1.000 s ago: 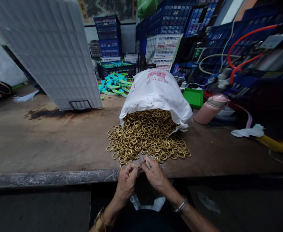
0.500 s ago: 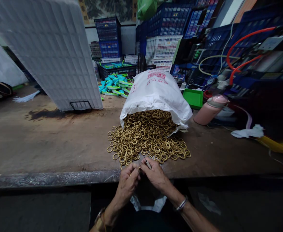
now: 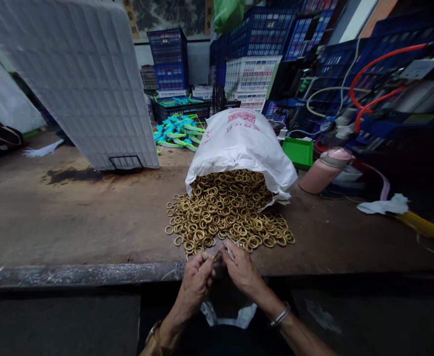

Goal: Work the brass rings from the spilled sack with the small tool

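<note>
A white woven sack (image 3: 241, 143) lies on its side on the brown table (image 3: 72, 222) and spills a heap of brass rings (image 3: 224, 210) toward me. At the table's near edge my left hand (image 3: 196, 279) and my right hand (image 3: 241, 269) meet, fingers pinched together. Between the fingertips sits a brass ring (image 3: 216, 256), held by both hands. A thin grey piece (image 3: 229, 253) sticks up from my right fingers; I cannot make out what it is. A clear plastic bag (image 3: 228, 311) hangs below my hands.
A tall white grid panel (image 3: 79, 79) leans at the back left. Teal plastic parts (image 3: 178, 131) lie behind the sack. A green tray (image 3: 297, 151), a pink bottle (image 3: 323, 170), red hoses (image 3: 372, 81) and stacked blue and white crates (image 3: 254, 54) crowd the right and back.
My hands have stayed at the table edge with only small finger movements on the ring. The view has shifted slightly.
</note>
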Available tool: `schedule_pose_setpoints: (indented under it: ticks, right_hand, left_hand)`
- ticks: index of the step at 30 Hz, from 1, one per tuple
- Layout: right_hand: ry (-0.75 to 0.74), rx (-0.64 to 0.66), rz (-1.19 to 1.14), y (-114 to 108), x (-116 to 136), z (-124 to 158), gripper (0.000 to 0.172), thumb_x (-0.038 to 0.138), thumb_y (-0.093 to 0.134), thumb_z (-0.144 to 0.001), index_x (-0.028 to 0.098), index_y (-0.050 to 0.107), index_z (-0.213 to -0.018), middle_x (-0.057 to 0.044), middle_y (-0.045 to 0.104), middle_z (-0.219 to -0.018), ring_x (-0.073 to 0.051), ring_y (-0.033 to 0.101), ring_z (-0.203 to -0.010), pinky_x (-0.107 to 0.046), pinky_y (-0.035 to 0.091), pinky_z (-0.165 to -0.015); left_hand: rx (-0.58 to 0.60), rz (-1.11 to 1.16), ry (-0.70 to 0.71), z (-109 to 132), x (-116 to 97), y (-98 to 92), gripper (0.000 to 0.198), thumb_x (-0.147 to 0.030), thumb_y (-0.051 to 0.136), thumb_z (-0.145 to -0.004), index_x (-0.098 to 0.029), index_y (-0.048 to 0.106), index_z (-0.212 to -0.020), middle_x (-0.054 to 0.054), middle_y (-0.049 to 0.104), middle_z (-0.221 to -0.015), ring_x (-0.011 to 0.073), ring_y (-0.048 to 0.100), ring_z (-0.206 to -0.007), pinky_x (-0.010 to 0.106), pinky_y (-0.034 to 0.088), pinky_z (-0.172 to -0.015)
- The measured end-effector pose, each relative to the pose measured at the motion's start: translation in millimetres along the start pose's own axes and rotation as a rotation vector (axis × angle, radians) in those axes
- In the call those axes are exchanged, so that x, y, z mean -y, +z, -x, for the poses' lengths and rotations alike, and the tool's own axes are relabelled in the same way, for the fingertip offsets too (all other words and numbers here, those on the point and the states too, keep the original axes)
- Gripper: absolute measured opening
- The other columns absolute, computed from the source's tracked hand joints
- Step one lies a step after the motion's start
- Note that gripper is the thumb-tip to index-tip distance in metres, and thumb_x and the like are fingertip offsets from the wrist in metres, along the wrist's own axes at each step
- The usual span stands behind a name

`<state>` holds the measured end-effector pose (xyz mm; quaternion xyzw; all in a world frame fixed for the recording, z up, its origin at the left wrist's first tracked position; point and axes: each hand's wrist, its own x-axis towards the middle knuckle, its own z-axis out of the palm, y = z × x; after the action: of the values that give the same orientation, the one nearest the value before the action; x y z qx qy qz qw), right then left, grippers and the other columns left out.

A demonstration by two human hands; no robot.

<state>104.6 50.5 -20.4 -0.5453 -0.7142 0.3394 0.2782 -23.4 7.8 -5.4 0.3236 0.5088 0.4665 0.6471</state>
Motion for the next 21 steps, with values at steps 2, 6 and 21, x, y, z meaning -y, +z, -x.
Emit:
schedule_pose_setpoints:
  ticks: [2,6,21]
  right_hand:
    - [-0.038,0.059,0.116,-1.0,1.5,4.0,0.014,0.018,0.037,-0.079,0.020,0.048,-0.071,0.002,0.050,-0.059,-0.011,0.044,-0.055,-0.021,0.028,-0.053]
    - [-0.095,0.177,0.255,-1.5,8.1,11.1,0.018,0.008,0.039,-0.072,0.020,0.050,-0.077,0.002,0.055,-0.060,-0.011,0.047,-0.054,-0.022,0.024,-0.051]
    - [-0.031,0.063,0.514,-6.3,-12.5,0.8,0.020,0.008,0.041,-0.070,0.019,0.050,-0.085,-0.001,0.058,-0.065,-0.013,0.050,-0.056,-0.024,0.020,-0.051]
  left_hand:
    - [-0.020,-0.008,0.012,0.0,-1.0,0.6,0.034,-0.049,0.058,-0.069,-0.017,0.045,-0.068,-0.007,0.042,-0.051,0.0032,0.029,-0.038,0.016,0.018,-0.036]
    - [-0.025,-0.013,0.035,1.0,-2.5,2.0,0.034,-0.048,0.058,-0.069,-0.018,0.043,-0.066,-0.008,0.041,-0.050,0.0034,0.028,-0.038,0.016,0.019,-0.037]
    - [0.180,0.139,-0.061,22.1,-6.5,2.1,0.030,-0.045,0.059,-0.072,-0.017,0.047,-0.073,-0.007,0.043,-0.049,0.0017,0.028,-0.036,0.015,0.016,-0.036]
